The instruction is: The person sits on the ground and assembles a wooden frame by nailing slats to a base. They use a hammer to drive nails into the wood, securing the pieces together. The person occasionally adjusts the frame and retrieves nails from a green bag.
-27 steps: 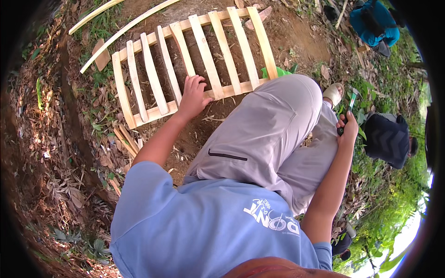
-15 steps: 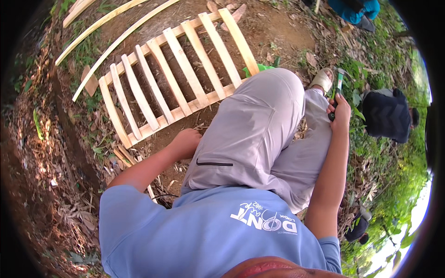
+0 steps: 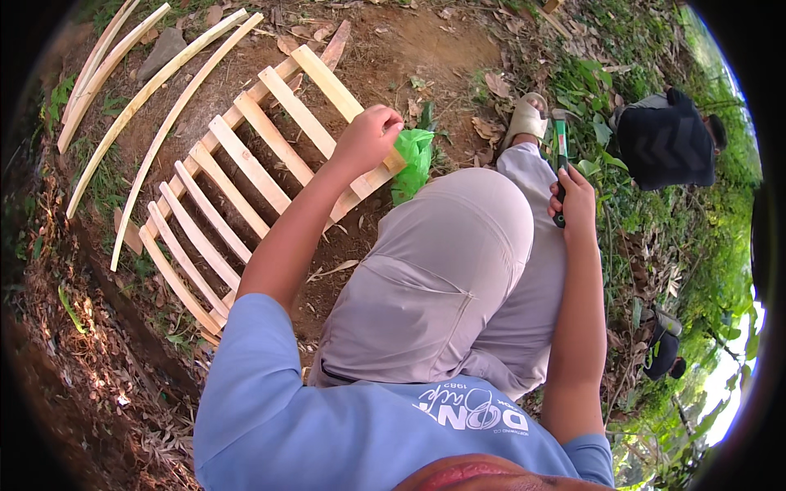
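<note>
Left hand [image 3: 366, 139] fisted on pale slatted wooden frame [image 3: 246, 176] at 12 o'clock: stiff, light, grip rail. Right hand [image 3: 575, 200] clasps green-handled tool [image 3: 561, 151].

Left hand [image 3: 368, 139] fisted, arm stretched forward; right hand [image 3: 575, 196] clenched, elbow bent.

Bare dirt ground [image 3: 393, 57], grassy at the edges.
On it I see a slatted wooden frame [image 3: 246, 164], loose curved wooden strips [image 3: 123, 82], a green plastic bag [image 3: 416, 159], dry leaves [image 3: 495, 82].
</note>
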The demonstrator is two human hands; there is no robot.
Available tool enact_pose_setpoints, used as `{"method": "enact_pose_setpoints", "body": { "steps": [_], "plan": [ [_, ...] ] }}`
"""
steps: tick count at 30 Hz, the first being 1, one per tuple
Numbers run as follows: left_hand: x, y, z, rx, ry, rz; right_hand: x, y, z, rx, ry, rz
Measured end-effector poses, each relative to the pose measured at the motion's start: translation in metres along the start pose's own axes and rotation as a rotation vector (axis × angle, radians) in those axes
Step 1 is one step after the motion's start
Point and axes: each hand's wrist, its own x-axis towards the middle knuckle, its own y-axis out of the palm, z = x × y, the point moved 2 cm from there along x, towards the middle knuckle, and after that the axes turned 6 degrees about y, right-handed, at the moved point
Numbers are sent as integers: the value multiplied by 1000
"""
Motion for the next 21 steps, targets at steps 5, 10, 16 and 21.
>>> {"method": "enact_pose_setpoints", "body": {
  "steps": [5,10,16,21],
  "plan": [
    [46,57,-12,43,85,577,8,-22,-6,60,65,-62],
    [53,80,11,707,217,798,5,-3,10,8,31,-9],
    [52,70,-6,653,300,707,3,4,9,-43,6,22],
    [40,58,-26,648,386,489,8,6,5,-64,-3,26]
  ]
}}
